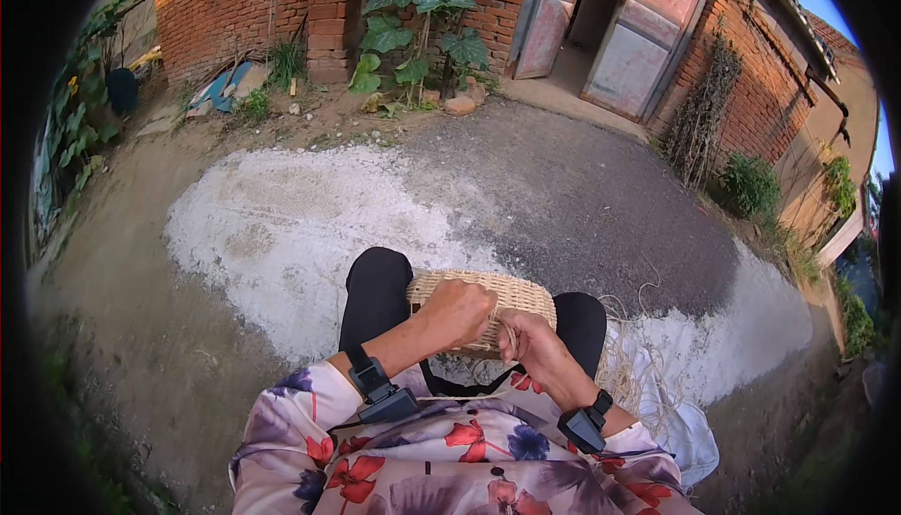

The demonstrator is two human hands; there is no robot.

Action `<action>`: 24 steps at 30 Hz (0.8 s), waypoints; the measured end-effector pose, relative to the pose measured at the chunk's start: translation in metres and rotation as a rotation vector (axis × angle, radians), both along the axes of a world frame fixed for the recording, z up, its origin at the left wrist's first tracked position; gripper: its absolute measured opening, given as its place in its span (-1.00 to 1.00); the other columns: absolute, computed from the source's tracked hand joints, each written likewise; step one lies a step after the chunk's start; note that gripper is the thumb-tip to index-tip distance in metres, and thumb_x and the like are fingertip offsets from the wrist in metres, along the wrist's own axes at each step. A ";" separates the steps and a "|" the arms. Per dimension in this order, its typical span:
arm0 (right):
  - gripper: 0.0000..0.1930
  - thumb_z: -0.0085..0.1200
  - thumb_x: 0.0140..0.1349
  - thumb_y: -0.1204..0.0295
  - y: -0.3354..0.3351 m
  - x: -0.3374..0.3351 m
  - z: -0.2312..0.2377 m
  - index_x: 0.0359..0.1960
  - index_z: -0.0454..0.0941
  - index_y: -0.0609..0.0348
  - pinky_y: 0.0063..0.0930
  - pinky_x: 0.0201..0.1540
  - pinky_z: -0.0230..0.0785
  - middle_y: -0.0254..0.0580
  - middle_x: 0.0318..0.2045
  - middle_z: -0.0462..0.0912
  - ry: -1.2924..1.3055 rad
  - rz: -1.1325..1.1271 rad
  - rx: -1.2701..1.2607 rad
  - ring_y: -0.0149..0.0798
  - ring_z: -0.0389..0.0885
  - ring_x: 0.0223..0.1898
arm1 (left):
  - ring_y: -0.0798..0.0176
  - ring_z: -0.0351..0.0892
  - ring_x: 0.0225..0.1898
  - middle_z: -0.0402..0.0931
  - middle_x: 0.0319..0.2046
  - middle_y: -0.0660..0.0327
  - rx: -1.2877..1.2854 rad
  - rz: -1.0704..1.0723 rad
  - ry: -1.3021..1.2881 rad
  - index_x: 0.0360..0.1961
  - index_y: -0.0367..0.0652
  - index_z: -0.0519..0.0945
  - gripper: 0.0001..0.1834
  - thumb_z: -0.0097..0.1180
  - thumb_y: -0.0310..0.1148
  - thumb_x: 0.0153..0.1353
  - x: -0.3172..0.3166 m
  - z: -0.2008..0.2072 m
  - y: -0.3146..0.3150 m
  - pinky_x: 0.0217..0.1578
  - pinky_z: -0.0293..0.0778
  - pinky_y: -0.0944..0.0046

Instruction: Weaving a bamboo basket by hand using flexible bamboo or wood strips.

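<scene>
Head view. Basket (518,297): qty 1, woven, pale straw; in lap betw. L knee (377,280) & R knee (580,318), both blk-clad; lies under & just beyond the hands. L hand (460,312): clenched, knuckles up, over basket's near side; contents hidden, can't tell. R hand (537,346): just beside L, at basket's near R part, fingers pinching strand (512,338), same pale colour. L wrist unit (388,405) & R wrist unit (583,430): blk, strapped; any lettering too small to read. Straw (621,374): loose, tangled, R of R knee, partly on sack (693,432), wht. Shirt (422,487): pale, red/purple flwr print. Bkgd: brick wall (225,8), vine (387,34), door (631,60), red/grey, ajar.
</scene>
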State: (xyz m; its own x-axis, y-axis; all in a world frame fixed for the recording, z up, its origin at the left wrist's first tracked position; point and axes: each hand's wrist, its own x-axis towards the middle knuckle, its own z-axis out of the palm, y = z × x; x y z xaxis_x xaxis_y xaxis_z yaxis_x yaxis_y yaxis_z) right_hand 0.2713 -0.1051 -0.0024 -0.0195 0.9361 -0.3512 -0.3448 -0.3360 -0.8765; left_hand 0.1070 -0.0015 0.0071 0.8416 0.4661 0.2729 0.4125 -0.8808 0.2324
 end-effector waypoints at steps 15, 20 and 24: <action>-0.78 0.03 0.33 0.44 -0.025 0.051 -0.016 -0.05 0.54 0.22 -0.61 -0.25 0.36 -0.37 -0.34 0.60 -0.451 -0.329 0.299 -0.50 0.52 -0.33 | 0.38 0.53 -0.38 0.41 -0.50 0.34 -1.402 -0.084 -0.837 -0.33 -0.10 0.36 -0.88 0.04 -0.50 0.15 -0.039 0.007 0.003 -0.25 0.44 0.32; -0.83 0.01 0.34 0.46 -0.036 0.071 -0.030 -0.11 0.59 0.19 -0.66 -0.33 0.36 -0.41 -0.38 0.59 -0.439 -0.389 0.246 -0.57 0.50 -0.40 | 0.42 0.30 -0.61 0.31 -0.63 0.41 -1.054 0.151 -0.746 -0.26 -0.15 0.43 -0.85 0.07 -0.51 0.12 -0.082 -0.008 0.013 -0.49 0.35 0.29; -0.85 0.00 0.35 0.46 -0.043 0.088 -0.044 -0.14 0.60 0.16 -0.68 -0.41 0.35 -0.39 -0.40 0.60 -0.452 -0.445 0.192 -0.58 0.48 -0.46 | 0.48 0.20 -0.70 0.24 -0.72 0.47 -0.578 0.433 -0.628 -0.09 -0.13 0.51 -0.76 0.13 -0.54 0.20 -0.092 -0.031 0.013 -0.61 0.27 0.30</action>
